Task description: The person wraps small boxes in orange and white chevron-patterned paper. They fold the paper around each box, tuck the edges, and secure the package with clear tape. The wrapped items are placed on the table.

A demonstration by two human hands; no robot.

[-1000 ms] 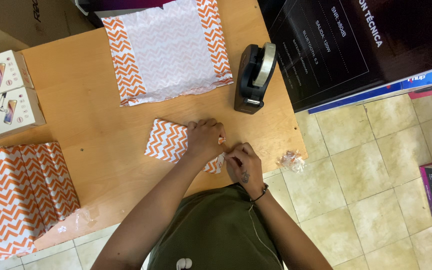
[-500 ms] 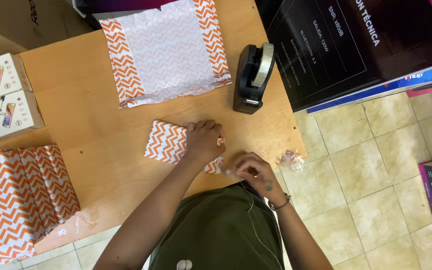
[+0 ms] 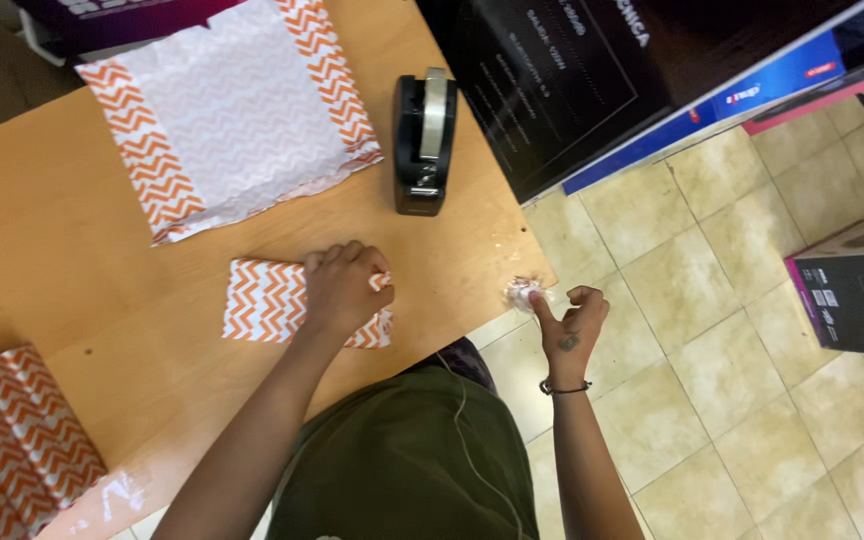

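Note:
A small parcel wrapped in orange-and-white zigzag paper (image 3: 264, 300) lies on the wooden table (image 3: 72, 290). My left hand (image 3: 344, 285) presses down on its right end with curled fingers. My right hand (image 3: 570, 322) is out past the table's right corner, its index finger touching a crumpled wad of clear tape (image 3: 525, 293) stuck at the table's edge. A black tape dispenser (image 3: 424, 145) stands further back on the table, apart from both hands.
A large sheet of zigzag wrapping paper (image 3: 237, 110) lies flat at the back. Several wrapped parcels (image 3: 12, 440) are stacked at the left front. A big dark carton (image 3: 592, 80) stands at the right, and another box (image 3: 852, 290) sits on the tiled floor.
My right hand has left the parcel and moved right to the tape wad at the table's corner. My left hand has stayed on the parcel.

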